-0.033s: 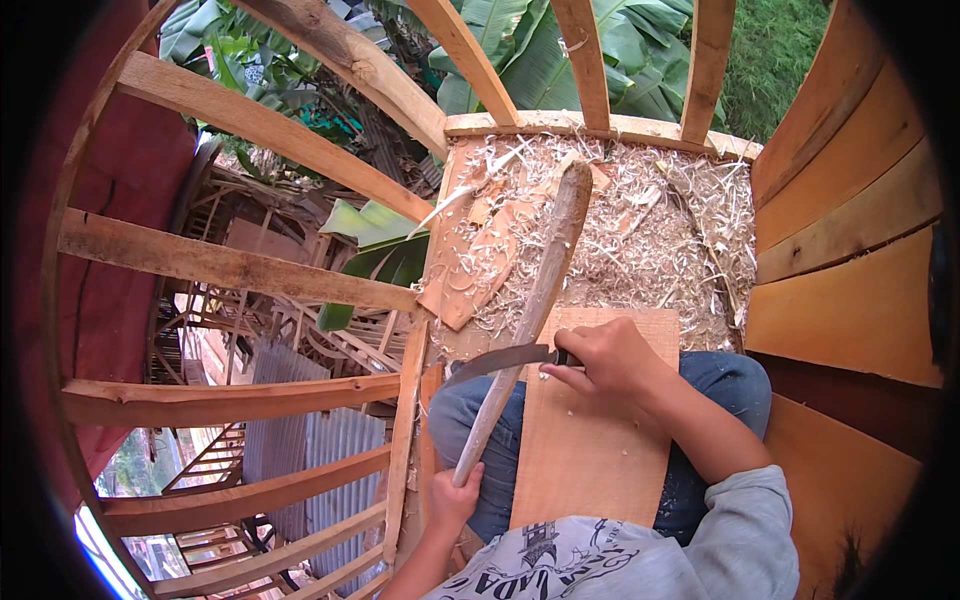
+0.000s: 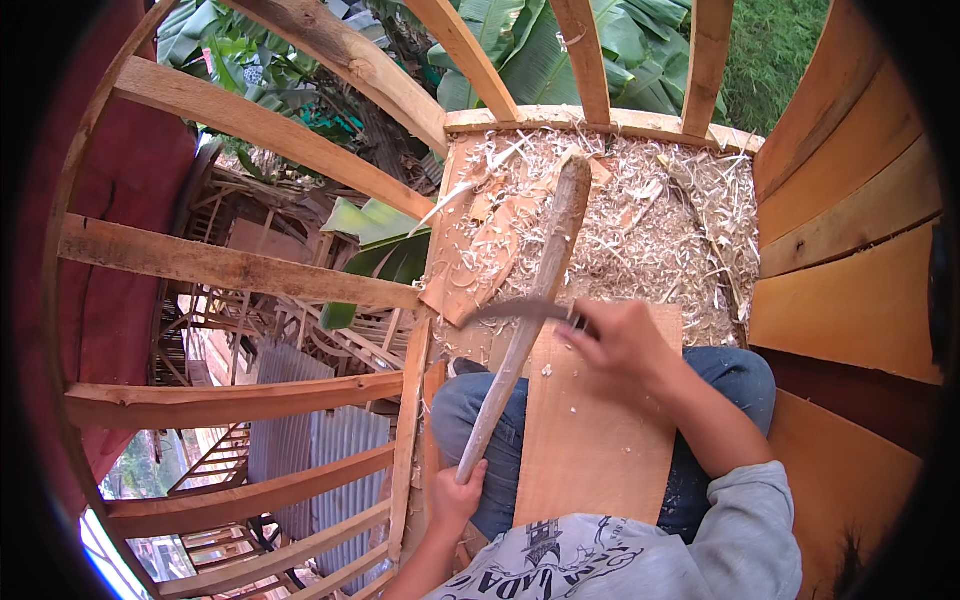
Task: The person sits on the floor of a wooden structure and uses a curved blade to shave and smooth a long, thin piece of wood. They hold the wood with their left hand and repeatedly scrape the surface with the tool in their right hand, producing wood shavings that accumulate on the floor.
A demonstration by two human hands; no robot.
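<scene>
A long wooden stick (image 2: 556, 250) slants away from me, its thicker barked end over the shavings and its paler, peeled part nearer to me. Around its near end my left hand (image 2: 458, 493) is closed. My right hand (image 2: 622, 338) grips the dark handle of a knife (image 2: 500, 310). The knife's curved blade lies across the stick around its middle, pointing left; whether the edge touches the wood I cannot tell. Across my lap lies a flat wooden board (image 2: 600, 440), with a few pale chips on it, under my right hand.
Curled wood shavings (image 2: 650, 235) cover the floor ahead, with a flat wood piece (image 2: 490, 255) at their left. Slatted wooden railings (image 2: 250, 275) enclose the left and far sides. Plank walling (image 2: 850, 300) stands at the right. Corrugated metal sheets (image 2: 345, 450) lie below, beyond the railing.
My right hand and the knife have moved away from me, farther up the stick. My left hand stays at the near end, and the stick has hardly shifted.
</scene>
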